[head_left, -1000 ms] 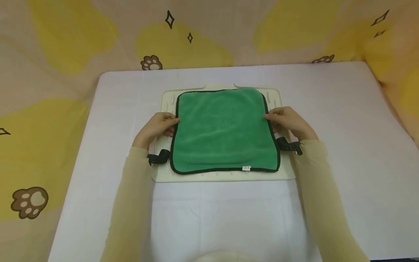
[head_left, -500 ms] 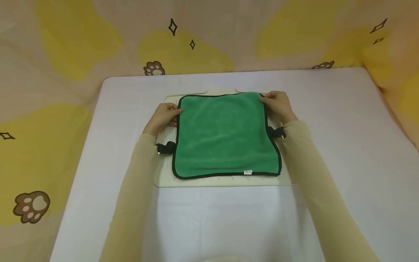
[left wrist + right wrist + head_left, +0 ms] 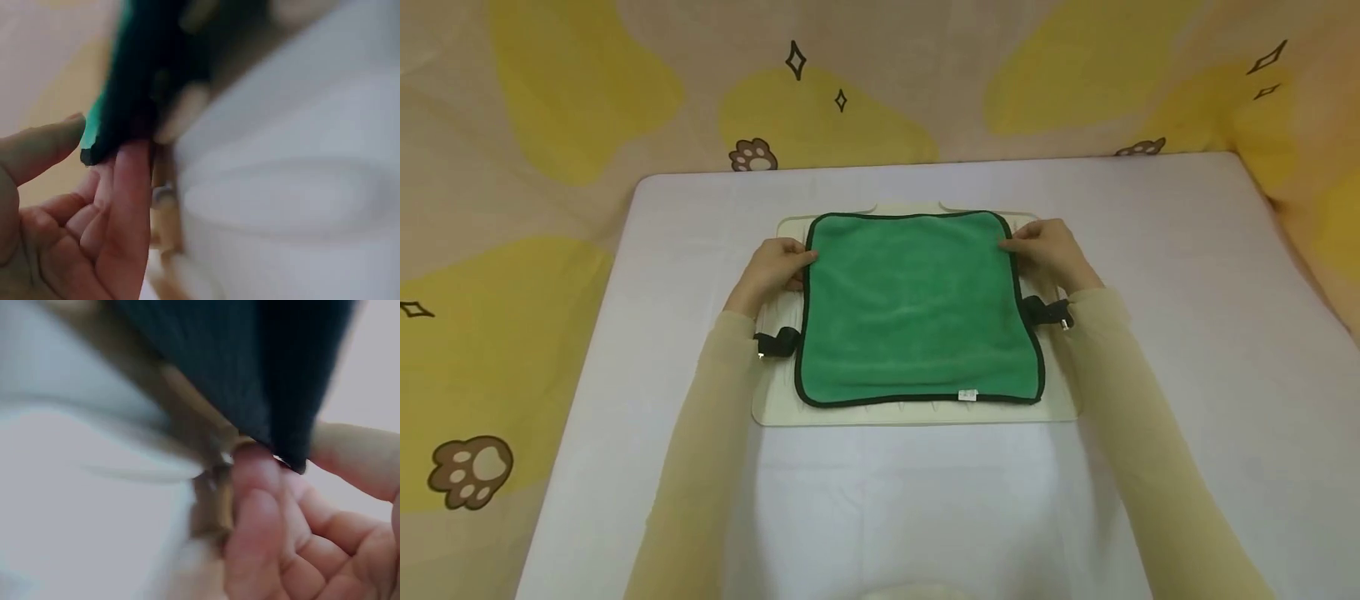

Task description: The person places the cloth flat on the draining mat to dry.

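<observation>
A green cloth [image 3: 913,308] with a dark bound edge and a small white tag lies spread over a cream ribbed board [image 3: 842,415]. At the cloth's left edge, toward its far corner, my left hand [image 3: 769,271] pinches the border between thumb and fingers. My right hand [image 3: 1052,250] pinches the opposite edge at about the same height. In the left wrist view, the thumb [image 3: 44,147] lies on the green face with fingers beneath. The right wrist view shows the cloth's dark underside [image 3: 250,369] held between the thumb and fingers, raised at that edge.
The board rests on a white-covered table [image 3: 625,417]. A patterned yellow and beige curtain [image 3: 865,100] hangs behind and to the left. Black wrist straps with cameras sit below each hand. A pale rounded object [image 3: 917,592] shows at the bottom edge.
The right hand slid up the right edge to the far corner, then came back down a little. The left hand moved slightly up its edge. The head view tilted a little.
</observation>
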Action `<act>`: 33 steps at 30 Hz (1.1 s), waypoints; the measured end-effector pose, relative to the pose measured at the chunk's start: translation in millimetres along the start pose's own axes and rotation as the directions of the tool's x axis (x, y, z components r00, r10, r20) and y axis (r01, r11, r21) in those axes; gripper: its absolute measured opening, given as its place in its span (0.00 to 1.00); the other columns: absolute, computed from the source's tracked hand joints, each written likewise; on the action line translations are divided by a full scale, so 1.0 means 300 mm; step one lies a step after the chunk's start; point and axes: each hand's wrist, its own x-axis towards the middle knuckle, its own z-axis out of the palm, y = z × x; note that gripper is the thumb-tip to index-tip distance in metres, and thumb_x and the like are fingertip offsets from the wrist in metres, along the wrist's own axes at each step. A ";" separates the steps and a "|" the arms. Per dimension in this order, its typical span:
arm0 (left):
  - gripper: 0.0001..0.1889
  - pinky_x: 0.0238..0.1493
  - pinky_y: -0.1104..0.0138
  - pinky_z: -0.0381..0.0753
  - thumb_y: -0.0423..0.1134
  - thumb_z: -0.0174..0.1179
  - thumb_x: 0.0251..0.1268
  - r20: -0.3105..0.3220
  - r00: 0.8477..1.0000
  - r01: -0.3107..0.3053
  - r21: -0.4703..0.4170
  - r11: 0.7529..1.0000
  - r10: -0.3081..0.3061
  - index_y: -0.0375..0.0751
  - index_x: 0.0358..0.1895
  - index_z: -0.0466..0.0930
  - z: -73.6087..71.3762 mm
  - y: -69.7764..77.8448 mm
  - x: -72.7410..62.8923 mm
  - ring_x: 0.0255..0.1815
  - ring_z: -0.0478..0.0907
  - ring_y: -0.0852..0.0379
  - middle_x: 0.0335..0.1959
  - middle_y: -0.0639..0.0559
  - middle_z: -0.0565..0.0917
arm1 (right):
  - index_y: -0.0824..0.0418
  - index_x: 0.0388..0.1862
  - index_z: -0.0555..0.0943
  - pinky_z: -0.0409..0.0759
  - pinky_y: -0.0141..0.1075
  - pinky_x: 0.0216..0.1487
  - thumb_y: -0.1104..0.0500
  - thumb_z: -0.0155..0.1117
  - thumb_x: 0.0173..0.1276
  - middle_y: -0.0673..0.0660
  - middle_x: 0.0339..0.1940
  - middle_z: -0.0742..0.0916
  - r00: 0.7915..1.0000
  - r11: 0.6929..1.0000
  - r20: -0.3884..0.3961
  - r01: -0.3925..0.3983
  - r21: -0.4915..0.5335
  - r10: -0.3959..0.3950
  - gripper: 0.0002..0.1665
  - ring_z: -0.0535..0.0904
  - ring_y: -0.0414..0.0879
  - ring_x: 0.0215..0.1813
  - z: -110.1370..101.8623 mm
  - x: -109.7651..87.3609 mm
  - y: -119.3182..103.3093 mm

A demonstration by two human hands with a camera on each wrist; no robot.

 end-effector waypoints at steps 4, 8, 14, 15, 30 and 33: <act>0.18 0.30 0.70 0.81 0.43 0.56 0.68 0.040 0.999 0.000 0.004 1.000 0.000 0.28 0.47 0.75 -0.006 -0.013 -0.078 0.26 0.79 0.60 0.32 0.45 0.82 | 0.72 0.40 0.79 0.75 0.31 0.27 0.53 0.66 0.64 0.52 0.22 0.83 0.994 1.000 0.111 0.011 -0.015 -0.009 0.21 0.77 0.41 0.24 -0.010 -0.102 0.029; 0.16 0.30 0.70 0.81 0.40 0.58 0.67 0.127 0.992 0.011 -0.007 1.000 -0.010 0.27 0.46 0.74 -0.003 -0.044 -0.174 0.26 0.78 0.59 0.28 0.47 0.82 | 0.71 0.40 0.80 0.76 0.32 0.31 0.54 0.65 0.64 0.51 0.23 0.85 0.982 0.999 0.188 0.032 -0.025 -0.026 0.18 0.80 0.42 0.25 -0.018 -0.215 0.051; 0.14 0.30 0.69 0.81 0.39 0.61 0.64 0.270 0.962 0.029 0.048 0.998 -0.040 0.29 0.41 0.72 0.023 -0.090 -0.297 0.24 0.76 0.60 0.24 0.53 0.81 | 0.71 0.38 0.79 0.75 0.31 0.36 0.55 0.64 0.66 0.54 0.22 0.84 0.960 0.998 0.277 0.060 -0.037 -0.047 0.17 0.79 0.44 0.27 -0.016 -0.323 0.065; 0.14 0.30 0.68 0.81 0.39 0.62 0.63 0.283 0.958 0.026 0.058 0.998 -0.042 0.30 0.40 0.72 0.029 -0.095 -0.312 0.23 0.76 0.59 0.24 0.53 0.80 | 0.70 0.38 0.79 0.75 0.32 0.36 0.55 0.64 0.66 0.54 0.23 0.84 0.956 0.997 0.289 0.059 -0.040 -0.045 0.17 0.79 0.44 0.27 -0.015 -0.337 0.068; 0.16 0.30 0.68 0.81 0.33 0.66 0.57 0.253 0.967 -0.001 0.062 0.998 -0.014 0.28 0.41 0.69 0.056 -0.130 -0.385 0.22 0.77 0.58 0.20 0.52 0.74 | 0.70 0.29 0.71 0.81 0.35 0.29 0.63 0.64 0.64 0.57 0.21 0.83 0.928 0.992 0.367 0.021 0.125 -0.066 0.13 0.82 0.47 0.24 0.013 -0.449 0.129; 0.17 0.30 0.68 0.81 0.34 0.66 0.57 0.251 0.968 -0.011 0.077 0.997 -0.009 0.28 0.43 0.70 0.051 -0.133 -0.387 0.22 0.78 0.59 0.20 0.52 0.75 | 0.70 0.30 0.70 0.81 0.35 0.30 0.64 0.64 0.64 0.57 0.22 0.83 0.927 0.991 0.370 0.009 0.135 -0.058 0.13 0.82 0.47 0.25 0.011 -0.456 0.120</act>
